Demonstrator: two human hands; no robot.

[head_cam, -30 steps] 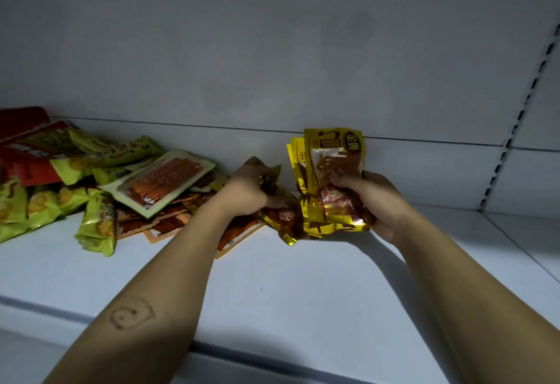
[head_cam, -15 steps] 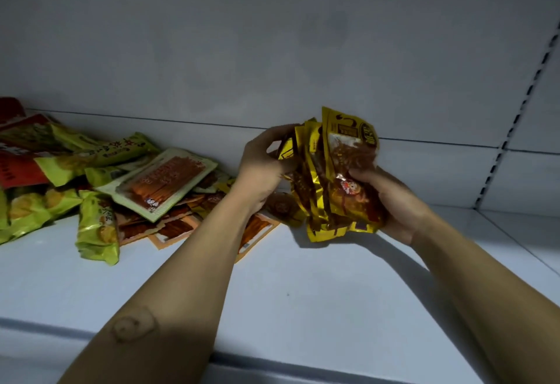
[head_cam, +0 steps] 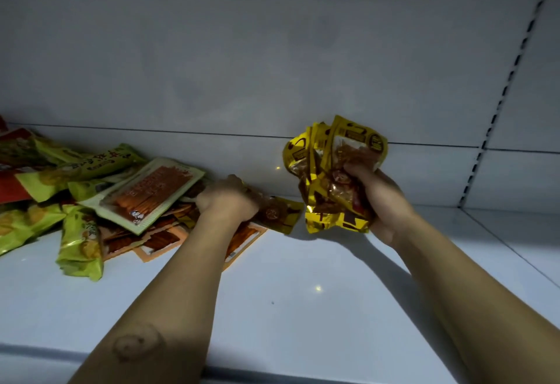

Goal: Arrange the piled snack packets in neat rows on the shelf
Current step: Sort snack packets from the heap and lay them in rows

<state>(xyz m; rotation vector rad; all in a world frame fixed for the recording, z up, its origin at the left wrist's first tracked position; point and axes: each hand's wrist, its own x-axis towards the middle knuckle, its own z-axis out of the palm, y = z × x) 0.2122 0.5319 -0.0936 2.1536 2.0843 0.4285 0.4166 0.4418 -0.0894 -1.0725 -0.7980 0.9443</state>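
Observation:
My right hand [head_cam: 380,202] grips a bunch of several gold foil snack packets [head_cam: 333,171], held upright just above the white shelf [head_cam: 303,292]. My left hand [head_cam: 227,199] reaches down at the right edge of the pile, its fingers curled on a gold packet [head_cam: 280,212] lying flat on the shelf. The pile [head_cam: 91,195] of green, red and orange packets spreads to the left; a large pale packet with an orange window [head_cam: 151,192] lies on top.
The shelf's white back wall [head_cam: 272,65] rises close behind the packets. A slotted upright [head_cam: 497,105] runs down at the right, with a second shelf bay beyond it. The shelf's front lip [head_cam: 272,376] crosses the bottom.
My left hand has left the bunch and dropped back down to the pile, onto a gold packet. My right hand keeps the bunch and has shifted slightly right.

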